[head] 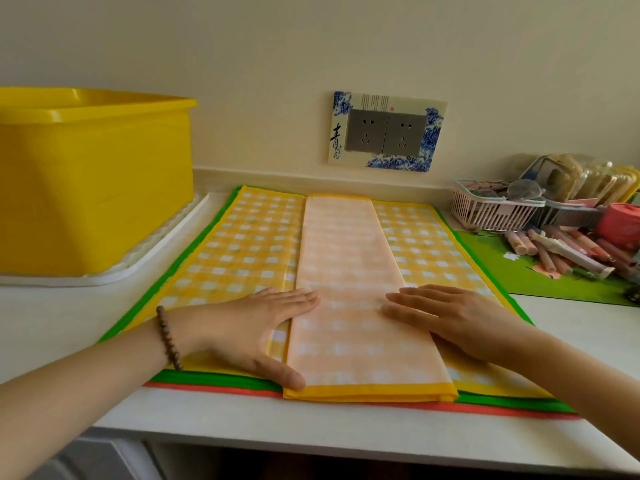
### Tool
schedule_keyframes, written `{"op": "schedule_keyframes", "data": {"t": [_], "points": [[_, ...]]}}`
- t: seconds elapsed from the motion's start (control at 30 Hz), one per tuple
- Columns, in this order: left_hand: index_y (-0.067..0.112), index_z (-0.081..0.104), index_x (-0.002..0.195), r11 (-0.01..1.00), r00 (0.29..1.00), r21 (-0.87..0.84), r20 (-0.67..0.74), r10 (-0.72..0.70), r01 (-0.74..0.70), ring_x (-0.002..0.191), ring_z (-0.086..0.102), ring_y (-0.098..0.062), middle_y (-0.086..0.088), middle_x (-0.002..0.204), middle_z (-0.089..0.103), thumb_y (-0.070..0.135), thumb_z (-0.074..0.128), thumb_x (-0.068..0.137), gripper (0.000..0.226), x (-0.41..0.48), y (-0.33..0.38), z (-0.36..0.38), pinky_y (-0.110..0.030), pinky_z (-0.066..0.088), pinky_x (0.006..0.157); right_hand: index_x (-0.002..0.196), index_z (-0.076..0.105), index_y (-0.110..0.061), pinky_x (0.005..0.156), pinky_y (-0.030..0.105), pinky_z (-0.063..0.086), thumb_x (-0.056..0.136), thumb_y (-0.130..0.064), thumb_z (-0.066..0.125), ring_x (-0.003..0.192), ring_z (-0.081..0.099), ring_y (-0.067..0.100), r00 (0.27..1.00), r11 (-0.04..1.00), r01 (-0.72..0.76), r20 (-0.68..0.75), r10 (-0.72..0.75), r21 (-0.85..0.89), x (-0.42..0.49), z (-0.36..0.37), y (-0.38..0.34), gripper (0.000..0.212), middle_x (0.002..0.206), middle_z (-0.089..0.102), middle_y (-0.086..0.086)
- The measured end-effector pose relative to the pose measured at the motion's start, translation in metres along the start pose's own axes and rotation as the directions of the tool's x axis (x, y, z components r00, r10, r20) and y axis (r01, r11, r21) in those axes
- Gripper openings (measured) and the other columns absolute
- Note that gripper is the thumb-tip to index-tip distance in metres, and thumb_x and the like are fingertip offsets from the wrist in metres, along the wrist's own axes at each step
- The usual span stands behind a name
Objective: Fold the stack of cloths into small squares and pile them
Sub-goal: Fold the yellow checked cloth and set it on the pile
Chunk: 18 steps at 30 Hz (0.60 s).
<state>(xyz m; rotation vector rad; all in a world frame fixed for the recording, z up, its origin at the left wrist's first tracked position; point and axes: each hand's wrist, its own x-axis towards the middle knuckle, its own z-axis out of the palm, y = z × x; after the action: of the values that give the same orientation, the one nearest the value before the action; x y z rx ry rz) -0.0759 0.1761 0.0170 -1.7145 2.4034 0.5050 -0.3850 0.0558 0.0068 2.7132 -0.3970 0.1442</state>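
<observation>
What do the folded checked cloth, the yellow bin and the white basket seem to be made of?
The cloth looks like thin woven fabric, matte, with a sewn yellow hem and soft fold edges. The bin looks like moulded plastic, semi-glossy, with highlights along its rim. The basket is probably plastic, judging by its thin white slats.

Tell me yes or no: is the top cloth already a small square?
No, the folded cloth is a long narrow strip, with the left hand and right hand resting flat on it.
</observation>
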Motion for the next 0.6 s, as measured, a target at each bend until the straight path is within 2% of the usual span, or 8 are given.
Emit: {"op": "schedule_keyframes", "data": {"t": [0.1,0.17,0.27,0.33,0.4,0.47,0.5,0.6], "points": [[0.038,-0.012,0.148,1.0,0.999,0.002,0.031,0.005,-0.005,0.137,-0.02,0.007,0.028,0.15,-0.021,0.081,0.052,0.063,0.114,0.0,-0.001,-0.002,-0.025,-0.012,0.114,0.139,0.043,-0.03,0.097,0.031,0.045,0.092,-0.026,0.037,0.12,0.056,0.016,0.999,0.99,-0.053,0.007,0.053,0.132,0.007,0.003,-0.001,0.047,0.137,0.052,-0.006],[0.038,-0.005,0.149,0.999,1.0,-0.052,0.019,0.01,-0.009,0.136,-0.016,0.009,0.029,0.15,-0.016,0.082,0.047,0.062,0.111,0.0,-0.002,-0.004,-0.022,-0.009,0.113,0.138,0.04,-0.04,0.101,0.026,0.041,0.093,-0.022,0.042,0.126,0.05,0.012,0.989,0.947,-0.137,-0.01,0.146,0.29,0.011,-0.001,-0.005,0.049,0.14,0.047,-0.014],[0.041,0.019,0.146,0.952,0.992,-0.306,-0.124,-0.027,-0.012,0.136,0.008,0.011,0.031,0.149,0.013,0.097,0.024,0.051,0.11,0.003,-0.008,-0.006,-0.022,0.007,0.116,0.134,0.043,-0.041,0.101,0.016,0.033,0.09,-0.007,0.053,0.124,0.044,-0.001,0.947,0.826,-0.318,0.107,0.304,0.466,0.014,-0.004,-0.005,0.056,0.134,0.043,-0.024],[0.041,0.035,0.139,0.874,0.974,-0.485,-0.212,-0.078,-0.036,0.128,0.025,0.015,0.034,0.134,0.031,0.101,0.009,0.044,0.116,0.007,-0.014,-0.008,-0.012,0.016,0.107,0.119,0.058,-0.036,0.093,0.022,0.044,0.091,-0.01,0.057,0.111,0.057,0.003,0.922,0.727,-0.337,0.055,0.383,0.599,0.02,-0.002,-0.004,0.039,0.122,0.06,-0.017],[0.048,0.042,0.127,0.78,0.957,-0.625,-0.239,-0.167,-0.02,0.118,0.035,0.015,0.037,0.122,0.037,0.102,0.006,0.037,0.111,0.011,-0.016,-0.011,-0.013,0.022,0.101,0.091,0.065,-0.035,0.072,0.029,0.048,0.093,-0.021,0.053,0.083,0.066,0.013,0.859,0.641,-0.385,0.004,0.512,0.664,0.03,0.0,-0.001,0.019,0.09,0.071,-0.006],[0.048,0.041,0.122,0.689,0.933,-0.725,-0.251,-0.259,-0.004,0.115,0.042,0.006,0.031,0.124,0.044,0.103,0.006,0.031,0.112,0.018,-0.019,-0.013,-0.024,0.025,0.105,0.07,0.062,-0.025,0.061,0.027,0.044,0.092,-0.029,0.05,0.064,0.062,0.01,0.768,0.528,-0.468,0.031,0.64,0.708,0.041,0.003,0.005,0.026,0.069,0.066,-0.003],[0.039,0.045,0.13,0.659,0.921,-0.751,-0.276,-0.275,-0.029,0.115,0.047,0.002,0.022,0.125,0.053,0.103,0.006,0.033,0.123,0.023,-0.024,-0.013,-0.028,0.028,0.107,0.066,0.059,-0.021,0.058,0.023,0.044,0.093,-0.029,0.049,0.057,0.059,0.006,0.733,0.465,-0.488,0.058,0.678,0.738,0.046,0.004,0.008,0.03,0.064,0.062,-0.003],[0.021,0.054,0.128,0.615,0.893,-0.783,-0.337,-0.298,-0.09,0.093,0.06,-0.005,0.007,0.101,0.069,0.093,0.003,0.052,0.117,0.039,-0.03,-0.014,-0.022,0.039,0.081,0.062,0.051,-0.015,0.054,0.024,0.047,0.095,-0.03,0.047,0.047,0.055,0.007,0.683,0.339,-0.501,0.123,0.72,0.796,0.06,0.008,0.018,0.037,0.059,0.054,-0.002]]}}
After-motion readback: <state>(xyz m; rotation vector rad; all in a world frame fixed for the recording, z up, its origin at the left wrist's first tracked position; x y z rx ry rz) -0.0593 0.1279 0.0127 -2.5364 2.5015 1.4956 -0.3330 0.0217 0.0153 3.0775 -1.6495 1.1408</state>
